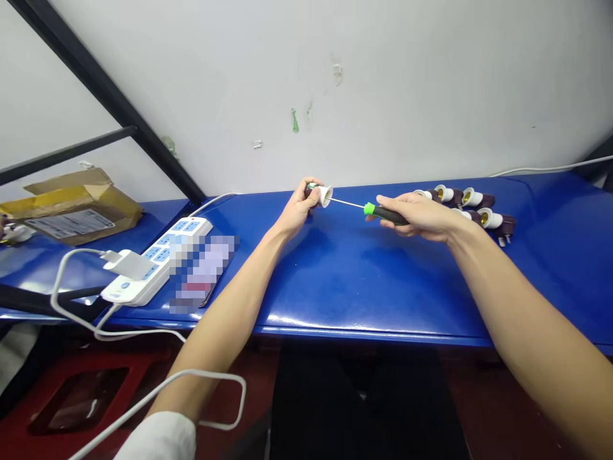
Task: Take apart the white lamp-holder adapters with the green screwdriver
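Note:
My left hand [297, 209] is closed round a lamp socket [325, 196] with a white flared mouth and a dark body, held above the blue table. The mouth faces right. A screwdriver [387, 214] with a black and green handle is gripped in my right hand [417, 216]. Its thin shaft points left, and the tip reaches into the socket's mouth; the tip itself is hidden. Several similar white and dark sockets [491, 218] with plugs lie beside and behind my right hand, partly covered by it.
On the left of the blue table [364, 281] lie a white power strip [184, 237] with a charger [128, 264] and a blurred flat phone-like item [211, 268]. A torn yellow package [90, 204] sits beyond a black frame bar [143, 140]. A white cable [143, 401] crosses my left forearm.

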Tool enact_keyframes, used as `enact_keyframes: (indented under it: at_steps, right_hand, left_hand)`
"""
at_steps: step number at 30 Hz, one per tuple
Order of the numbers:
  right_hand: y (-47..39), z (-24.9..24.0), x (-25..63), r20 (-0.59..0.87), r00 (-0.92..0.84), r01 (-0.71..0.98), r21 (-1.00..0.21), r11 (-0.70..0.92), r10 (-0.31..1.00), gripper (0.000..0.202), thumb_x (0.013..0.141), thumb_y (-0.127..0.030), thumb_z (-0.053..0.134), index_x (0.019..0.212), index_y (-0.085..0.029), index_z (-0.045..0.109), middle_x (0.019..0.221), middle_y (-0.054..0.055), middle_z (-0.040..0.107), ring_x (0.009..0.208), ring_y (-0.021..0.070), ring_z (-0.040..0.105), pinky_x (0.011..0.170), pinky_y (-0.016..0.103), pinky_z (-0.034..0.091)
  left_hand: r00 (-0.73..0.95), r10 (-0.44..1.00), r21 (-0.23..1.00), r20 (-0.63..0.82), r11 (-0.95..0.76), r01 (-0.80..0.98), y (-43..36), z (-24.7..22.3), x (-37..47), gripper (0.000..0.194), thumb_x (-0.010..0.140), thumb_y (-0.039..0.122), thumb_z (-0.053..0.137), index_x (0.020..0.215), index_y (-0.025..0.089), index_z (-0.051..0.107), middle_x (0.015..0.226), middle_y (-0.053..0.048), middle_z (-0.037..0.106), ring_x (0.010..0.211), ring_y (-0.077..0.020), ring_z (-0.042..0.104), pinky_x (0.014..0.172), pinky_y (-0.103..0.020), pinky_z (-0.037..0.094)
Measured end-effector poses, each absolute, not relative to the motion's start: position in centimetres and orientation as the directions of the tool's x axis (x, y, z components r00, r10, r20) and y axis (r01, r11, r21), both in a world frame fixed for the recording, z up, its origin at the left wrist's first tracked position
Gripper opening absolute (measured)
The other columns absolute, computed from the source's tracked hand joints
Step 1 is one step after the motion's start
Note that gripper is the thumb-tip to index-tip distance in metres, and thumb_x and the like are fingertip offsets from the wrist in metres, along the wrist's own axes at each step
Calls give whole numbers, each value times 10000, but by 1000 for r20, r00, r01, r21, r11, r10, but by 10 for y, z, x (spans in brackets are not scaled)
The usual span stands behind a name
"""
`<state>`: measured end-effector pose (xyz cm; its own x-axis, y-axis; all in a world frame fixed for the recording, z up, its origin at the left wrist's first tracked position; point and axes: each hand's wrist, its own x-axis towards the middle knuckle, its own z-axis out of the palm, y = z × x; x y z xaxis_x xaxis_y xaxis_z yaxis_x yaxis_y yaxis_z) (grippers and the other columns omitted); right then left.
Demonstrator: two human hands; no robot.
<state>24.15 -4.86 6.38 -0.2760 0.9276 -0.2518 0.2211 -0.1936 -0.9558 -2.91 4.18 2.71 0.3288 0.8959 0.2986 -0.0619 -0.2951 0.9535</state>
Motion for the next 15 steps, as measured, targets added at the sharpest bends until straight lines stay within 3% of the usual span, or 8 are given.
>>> enact_keyframes:
  at_steps: [5,9,12,15]
  right_hand:
    - [-49,60,236,-207,-252,329,-937,-118,945,441,1012,-557,612,827,-165,692,689,1,521,489,59,358,422,217,232]
    - [-45,54,234,53,-256,524,-831,185,965,491,1009,-577,542,705,-195,597,614,1,529,545,109,452,536,263,361]
    - [-37,46,236,323,-270,634,-650,420,907,356,960,-494,570,840,-194,720,811,63,711,757,192,632,740,326,477]
    - [-31,38,238,422,-272,692,-539,480,865,349,868,-431,653,1061,-167,776,1088,137,771,980,269,695,889,380,511]
  left_hand:
    - [295,920,959,259,-282,39,43,23,-27,350,919,539,762,1027,239,618,795,21,600,718,-127,557,675,-248,413]
    - [249,943,974,219,-228,9,40,27,-23,317,965,499,721,952,214,585,769,16,607,672,-109,546,617,-239,380]
    - [205,965,985,161,-169,24,36,30,-19,302,990,471,698,921,207,568,760,18,619,635,-97,539,580,-232,355]
    - [186,972,989,140,-146,16,33,33,-16,248,1019,418,668,934,207,571,754,21,620,625,-91,542,572,-228,347]
